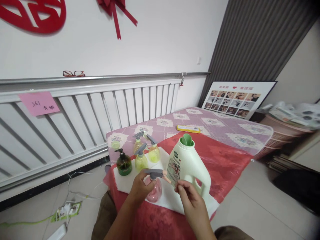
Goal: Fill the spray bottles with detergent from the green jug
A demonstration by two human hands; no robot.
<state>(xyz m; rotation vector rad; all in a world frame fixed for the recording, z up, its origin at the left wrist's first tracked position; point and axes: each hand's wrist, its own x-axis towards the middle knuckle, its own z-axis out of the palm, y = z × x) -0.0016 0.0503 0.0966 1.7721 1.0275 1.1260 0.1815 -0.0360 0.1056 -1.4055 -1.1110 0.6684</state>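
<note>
My left hand (139, 190) is wrapped round a small pink spray bottle (154, 191) with a grey trigger head, standing on a white towel (125, 181). My right hand (191, 200) hovers just right of it with fingers pinched together, close to the label of a large white detergent jug (191, 165) whose green spout is uncapped. What the right fingers hold, if anything, is too small to see. Three yellow-green spray bottles (141, 160) and a dark green pump bottle (123, 163) stand at the towel's far end.
The towel lies on a red cloth (225, 160) over a table with a pink patterned cover. A yellow flat object (188, 128) lies farther back. A white radiator (75, 113) runs along the left wall; a photo board (235, 98) and a basket (282, 128) are at the right.
</note>
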